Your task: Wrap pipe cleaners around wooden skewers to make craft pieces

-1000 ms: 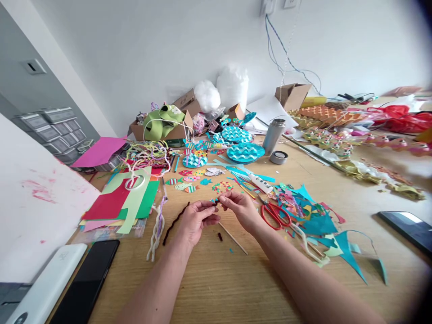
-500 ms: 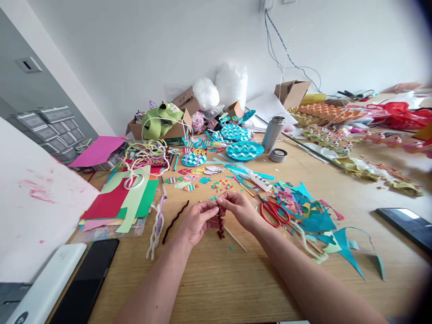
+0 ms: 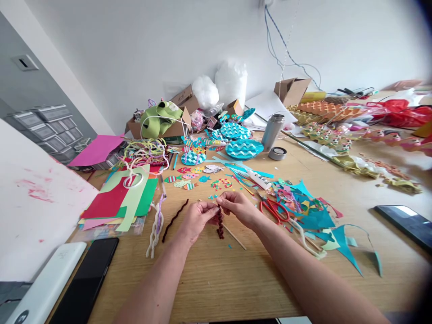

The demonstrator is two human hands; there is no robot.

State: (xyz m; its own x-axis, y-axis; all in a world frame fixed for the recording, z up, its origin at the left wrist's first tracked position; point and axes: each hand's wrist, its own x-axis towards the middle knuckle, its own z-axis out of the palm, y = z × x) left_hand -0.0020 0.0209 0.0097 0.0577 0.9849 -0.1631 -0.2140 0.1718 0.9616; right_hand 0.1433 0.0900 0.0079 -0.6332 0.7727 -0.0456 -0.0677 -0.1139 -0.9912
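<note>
A dark brown twisted strand (image 3: pixel 220 228) hangs from between my two hands, curled in tight coils. My left hand (image 3: pixel 201 220) pinches its upper part from the left. From the right, my right hand (image 3: pixel 237 208) grips near its top end, thumb and fingers together. A thin wooden stick (image 3: pixel 236 238) lies on the table just behind and right of the strand. Left of my left hand lies another dark brown strand (image 3: pixel 174 221), longer and only wavy. White and purple yarn (image 3: pixel 157 229) rests farther left.
Red-handled scissors (image 3: pixel 275 210), a glue tube (image 3: pixel 259 180) and teal paper scraps (image 3: pixel 315 218) lie to the right. Small paper fish (image 3: pixel 182 183) are ahead. A metal flask (image 3: pixel 273 132) stands behind. Coloured paper (image 3: pixel 104 198) and a black phone (image 3: pixel 86 279) are left.
My fingers have shifted very slightly around the top of the coiled strand, which both hands still hold. The camera view has moved a little.
</note>
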